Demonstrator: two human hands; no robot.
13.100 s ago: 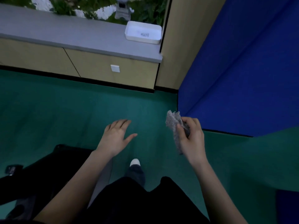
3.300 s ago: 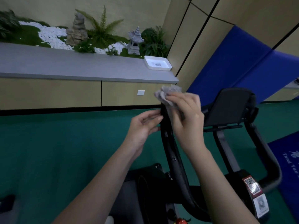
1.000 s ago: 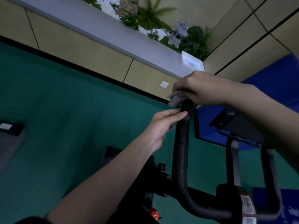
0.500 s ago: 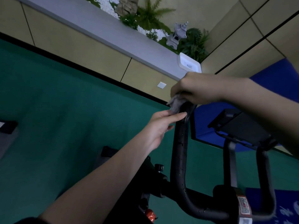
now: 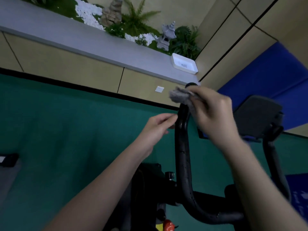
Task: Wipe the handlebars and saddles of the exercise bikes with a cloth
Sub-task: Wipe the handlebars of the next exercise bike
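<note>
An exercise bike's black handlebar (image 5: 183,155) rises in front of me, its left horn ending in a rounded tip near the wall cabinet. My right hand (image 5: 211,114) grips a crumpled grey cloth (image 5: 180,97) against the upper part of that horn, just below the tip. My left hand (image 5: 158,125) is beside the horn's left side, its fingertips touching the bar a little below the cloth. The right horn (image 5: 275,160) stands farther right, partly hidden by my right forearm. No saddle is in view.
A black console screen (image 5: 256,117) sits between the horns. Behind are a grey ledge (image 5: 66,34) with a white tray (image 5: 184,65), plants and a stone lantern, beige cabinets, green floor and blue wall padding (image 5: 270,72). A red knob (image 5: 168,225) shows low on the frame.
My right hand with the cloth has come off the top of the horn's tip, which now shows, and lies on the horn's right side. The left hand stays at the bar.
</note>
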